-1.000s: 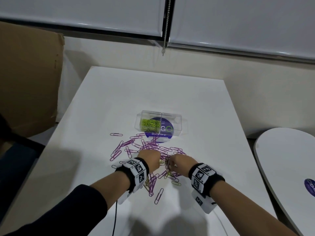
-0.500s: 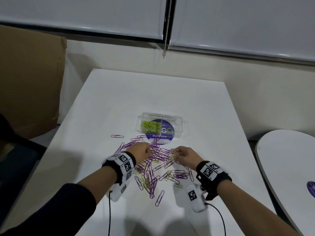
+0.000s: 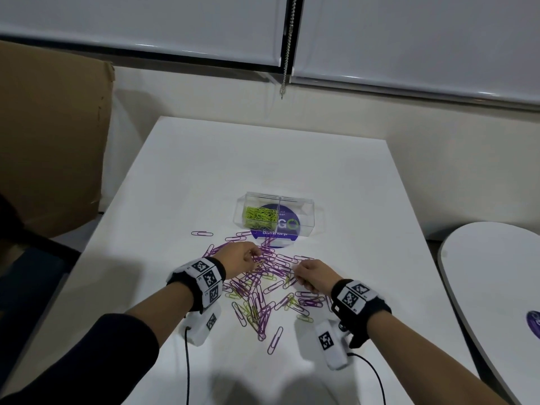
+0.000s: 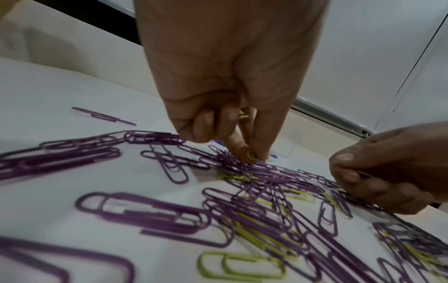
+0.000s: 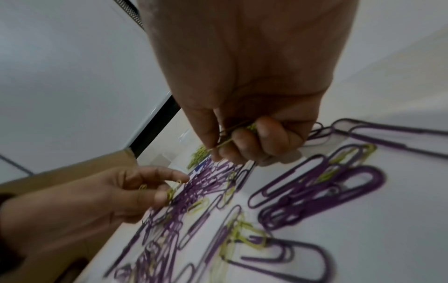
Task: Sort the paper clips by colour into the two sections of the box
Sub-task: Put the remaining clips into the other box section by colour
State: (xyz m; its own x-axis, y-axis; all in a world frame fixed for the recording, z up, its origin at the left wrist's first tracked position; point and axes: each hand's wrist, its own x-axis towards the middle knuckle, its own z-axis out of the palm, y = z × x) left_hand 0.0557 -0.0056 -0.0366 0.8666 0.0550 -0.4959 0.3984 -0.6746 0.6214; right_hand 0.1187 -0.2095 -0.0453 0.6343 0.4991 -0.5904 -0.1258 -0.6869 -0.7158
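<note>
- Head view: a white table (image 3: pixel 271 171) is filling the middle of the frame, with a beige wall behind it and two white roller blinds (image 3: pixel 409 39) along the top, a bead chain (image 3: pixel 287 45) hanging between them. A brown cardboard sheet (image 3: pixel 52 135) is leaning at the left edge, and a second, rounded white table (image 3: pixel 496 282) is showing at the right edge.
- A clear box (image 3: pixel 304 213) is sitting at frame centre on a purple round sticker; green clips (image 3: pixel 261 214) are lying in its left section. Purple and green clips (image 3: pixel 263 290) are lying scattered just below the box.
- The left hand (image 3: pixel 238 255) and right hand (image 3: pixel 317 277) are reaching into the pile, both wearing black bands with white markers.
- Left wrist view: the left hand (image 4: pixel 230 80) is pinching a green clip (image 4: pixel 251 154) between thumb and fingertips at frame centre, another tucked in its curled fingers.
- Right wrist view: the right hand (image 5: pixel 244 86) is gripping green clips (image 5: pixel 238 132) in its curled fingers, above the pile.
</note>
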